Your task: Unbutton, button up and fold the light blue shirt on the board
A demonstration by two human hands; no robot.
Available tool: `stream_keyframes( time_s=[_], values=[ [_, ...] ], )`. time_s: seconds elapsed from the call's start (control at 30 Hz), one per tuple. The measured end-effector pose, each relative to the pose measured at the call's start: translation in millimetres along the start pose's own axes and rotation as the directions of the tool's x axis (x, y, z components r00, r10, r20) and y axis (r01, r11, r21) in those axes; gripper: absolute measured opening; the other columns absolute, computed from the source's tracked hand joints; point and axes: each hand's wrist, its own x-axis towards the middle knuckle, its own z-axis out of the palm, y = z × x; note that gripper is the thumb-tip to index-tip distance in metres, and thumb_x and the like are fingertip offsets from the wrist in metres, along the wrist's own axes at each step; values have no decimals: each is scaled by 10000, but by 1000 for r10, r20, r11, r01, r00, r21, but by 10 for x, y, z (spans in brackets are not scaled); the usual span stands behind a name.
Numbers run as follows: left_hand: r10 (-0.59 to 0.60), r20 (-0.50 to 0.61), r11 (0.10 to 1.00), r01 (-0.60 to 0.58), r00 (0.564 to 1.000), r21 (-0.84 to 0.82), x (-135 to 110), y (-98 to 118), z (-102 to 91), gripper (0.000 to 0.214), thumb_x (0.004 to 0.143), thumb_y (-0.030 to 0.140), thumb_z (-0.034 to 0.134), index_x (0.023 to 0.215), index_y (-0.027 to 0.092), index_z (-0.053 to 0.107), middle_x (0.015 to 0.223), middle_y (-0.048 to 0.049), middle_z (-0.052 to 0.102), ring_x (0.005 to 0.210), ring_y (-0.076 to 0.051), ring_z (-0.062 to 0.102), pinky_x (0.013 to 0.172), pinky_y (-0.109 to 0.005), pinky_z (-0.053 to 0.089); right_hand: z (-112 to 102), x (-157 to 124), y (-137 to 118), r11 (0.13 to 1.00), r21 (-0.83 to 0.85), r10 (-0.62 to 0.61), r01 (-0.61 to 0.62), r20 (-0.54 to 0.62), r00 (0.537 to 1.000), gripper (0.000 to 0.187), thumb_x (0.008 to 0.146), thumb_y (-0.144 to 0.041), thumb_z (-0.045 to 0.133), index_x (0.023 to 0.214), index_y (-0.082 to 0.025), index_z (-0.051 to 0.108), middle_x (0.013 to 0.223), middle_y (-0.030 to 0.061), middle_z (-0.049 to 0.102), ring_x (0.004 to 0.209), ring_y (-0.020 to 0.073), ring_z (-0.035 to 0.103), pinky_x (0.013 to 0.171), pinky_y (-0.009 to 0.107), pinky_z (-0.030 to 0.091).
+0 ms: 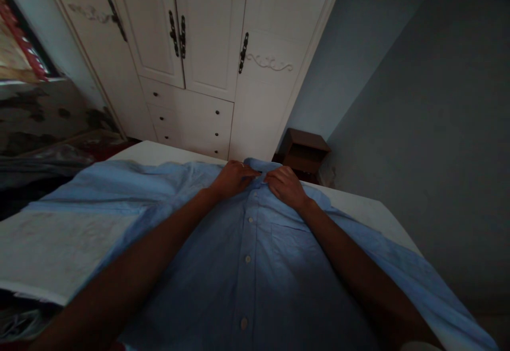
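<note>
A light blue button-up shirt (247, 266) lies face up on a white table (59, 250), collar at the far end, sleeves spread to both sides. My left hand (233, 177) and my right hand (285, 185) meet at the collar, fingers curled and pinching the fabric near the top button. Both forearms stretch over the shirt's front. A row of white buttons runs down the placket, and a chest pocket sits to its right.
A white wardrobe (207, 48) with dark handles and drawers stands behind the table. A small brown wooden nightstand (305, 152) sits by the blue-grey wall on the right. Dark, patterned bedding (43, 122) lies at the left.
</note>
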Motion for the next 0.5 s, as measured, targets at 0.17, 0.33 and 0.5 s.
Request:
stream_keyframes(
  time_s=[0.17, 0.33, 0.5],
  values=[
    [-54, -89, 997, 49, 995, -55, 2, 31, 95, 191, 867, 242, 577, 934, 242, 756, 957, -40, 763, 914, -192, 682, 944, -357, 446, -17, 28, -71, 999, 49, 12, -10, -33, 999, 196, 951, -169, 497, 894, -201, 682, 904, 61, 688, 853, 185, 565, 788, 349, 416],
    [-169, -148, 967, 135, 974, -218, 16, 107, 134, 156, 840, 241, 600, 830, 225, 755, 879, -20, 764, 858, -176, 683, 905, -313, 477, 20, 19, -118, 997, 68, 45, -39, -87, 995, 170, 937, -174, 519, 912, -208, 685, 906, 64, 692, 862, 188, 591, 804, 353, 428],
    [-284, -135, 888, 207, 949, -411, 17, 125, 148, 133, 803, 241, 625, 841, 191, 743, 859, -19, 757, 811, -160, 682, 813, -263, 505, 60, -9, -134, 987, 121, 119, -102, -141, 983, 156, 933, -178, 513, 939, -215, 664, 939, 66, 708, 887, 198, 610, 814, 373, 454]
  ],
)
